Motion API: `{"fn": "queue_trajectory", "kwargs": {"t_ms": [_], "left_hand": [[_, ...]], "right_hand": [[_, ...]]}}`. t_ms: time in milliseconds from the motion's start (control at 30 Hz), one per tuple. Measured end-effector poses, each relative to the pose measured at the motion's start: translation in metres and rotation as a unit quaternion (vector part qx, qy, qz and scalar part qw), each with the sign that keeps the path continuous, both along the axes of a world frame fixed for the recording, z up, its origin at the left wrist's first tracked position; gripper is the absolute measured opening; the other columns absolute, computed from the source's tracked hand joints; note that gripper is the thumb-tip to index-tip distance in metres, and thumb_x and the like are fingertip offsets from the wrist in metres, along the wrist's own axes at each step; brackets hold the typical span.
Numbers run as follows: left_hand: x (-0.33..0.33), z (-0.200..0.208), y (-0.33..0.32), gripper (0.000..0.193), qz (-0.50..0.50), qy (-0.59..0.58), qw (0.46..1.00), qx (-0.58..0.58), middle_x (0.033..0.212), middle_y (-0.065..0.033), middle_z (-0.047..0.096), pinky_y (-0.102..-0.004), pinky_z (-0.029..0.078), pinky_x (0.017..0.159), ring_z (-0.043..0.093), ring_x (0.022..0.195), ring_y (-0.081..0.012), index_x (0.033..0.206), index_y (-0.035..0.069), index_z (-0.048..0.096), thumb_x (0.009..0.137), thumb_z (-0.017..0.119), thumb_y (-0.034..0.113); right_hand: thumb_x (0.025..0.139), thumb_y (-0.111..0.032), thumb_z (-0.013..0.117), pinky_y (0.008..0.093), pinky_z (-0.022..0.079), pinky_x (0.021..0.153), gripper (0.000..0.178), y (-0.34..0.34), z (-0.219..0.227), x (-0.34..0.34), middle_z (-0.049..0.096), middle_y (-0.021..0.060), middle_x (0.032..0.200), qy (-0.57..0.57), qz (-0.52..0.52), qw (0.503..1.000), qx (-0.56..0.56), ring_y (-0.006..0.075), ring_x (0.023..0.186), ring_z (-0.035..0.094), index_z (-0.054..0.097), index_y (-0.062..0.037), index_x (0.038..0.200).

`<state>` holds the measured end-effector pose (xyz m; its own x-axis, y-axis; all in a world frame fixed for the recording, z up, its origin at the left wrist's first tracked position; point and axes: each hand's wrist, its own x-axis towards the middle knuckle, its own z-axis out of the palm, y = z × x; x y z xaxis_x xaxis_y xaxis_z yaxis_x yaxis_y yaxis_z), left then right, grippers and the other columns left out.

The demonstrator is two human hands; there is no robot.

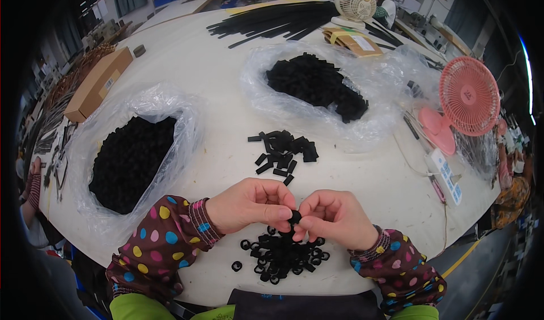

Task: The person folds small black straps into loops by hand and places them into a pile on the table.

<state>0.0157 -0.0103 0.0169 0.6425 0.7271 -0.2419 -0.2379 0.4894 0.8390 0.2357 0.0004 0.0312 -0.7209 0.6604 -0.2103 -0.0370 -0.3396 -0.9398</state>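
Observation:
A small black fabric piece [294,217] is pinched between my two hands, over the table's near middle. My left hand [249,205] grips it from the left with thumb and fingertips. From the other side, my right hand [335,218] holds it with closed fingers. Just below my hands lies a heap of small black rings [283,256], one of them [236,266] apart at the left. Beyond my hands is a loose pile of short flat black strips [283,149]. My fingertips partly hide the held piece.
Clear plastic bags full of black pieces stand at left [133,164] and far middle [317,85]. A pink fan [469,96], a power strip [446,175], a cardboard box [97,85], long black strips [277,21] and a cream fan [355,1] share the white table [221,122]. People sit around.

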Motion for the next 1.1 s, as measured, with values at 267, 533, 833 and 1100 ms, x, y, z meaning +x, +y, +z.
{"fn": "queue_trajectory", "kwargs": {"t_ms": [267, 533, 833, 1100], "left_hand": [[0.014, 0.005, -0.007, 0.012, 0.081, 0.105, 0.976, 0.173, 0.089, -0.0034, 0.061, -0.0227, 0.051, 0.073, 0.061, 0.081, -0.0095, 0.093, 0.001, 0.058, 0.082, 0.064, 0.002], [0.028, -0.002, -0.015, 0.016, 0.24, 0.252, 0.809, 0.475, 0.08, -0.0048, 0.061, -0.0251, 0.052, 0.067, 0.063, 0.072, -0.0158, 0.087, 0.004, 0.059, 0.073, 0.065, -0.003], [0.022, -0.006, -0.01, 0.022, 0.28, 0.294, 0.691, 0.599, 0.079, -0.0055, 0.061, -0.027, 0.05, 0.056, 0.062, 0.067, -0.02, 0.078, 0.005, 0.054, 0.064, 0.066, -0.006], [0.014, -0.014, -0.007, 0.023, 0.207, 0.337, 0.596, 0.699, 0.082, -0.0044, 0.059, -0.0259, 0.048, 0.052, 0.059, 0.065, -0.019, 0.082, 0.007, 0.055, 0.065, 0.066, -0.004]], "right_hand": [[0.079, -0.006, 0.066, 0.0222, 0.049, 0.054, 0.012, -0.007, -0.013, -0.008, 0.066, 0.0029, 0.075, -0.129, -0.187, 0.899, 0.373, 0.01, 0.065, 0.064, 0.058, -0.002, 0.088], [0.074, -0.003, 0.066, 0.0277, 0.047, 0.053, 0.013, -0.011, -0.025, -0.02, 0.063, 0.0043, 0.073, -0.122, -0.27, 0.798, 0.525, 0.0198, 0.061, 0.062, 0.057, -0.0064, 0.083], [0.078, -0.004, 0.066, 0.0237, 0.047, 0.055, 0.009, -0.003, -0.02, -0.014, 0.064, 0.0037, 0.081, -0.076, -0.224, 0.9, 0.367, 0.012, 0.067, 0.062, 0.061, -0.0044, 0.086], [0.077, -0.004, 0.065, 0.0219, 0.046, 0.053, 0.01, -0.001, -0.011, -0.009, 0.062, 0.0036, 0.085, -0.105, -0.157, 0.887, 0.422, 0.0086, 0.068, 0.061, 0.06, -0.0041, 0.086]]}}
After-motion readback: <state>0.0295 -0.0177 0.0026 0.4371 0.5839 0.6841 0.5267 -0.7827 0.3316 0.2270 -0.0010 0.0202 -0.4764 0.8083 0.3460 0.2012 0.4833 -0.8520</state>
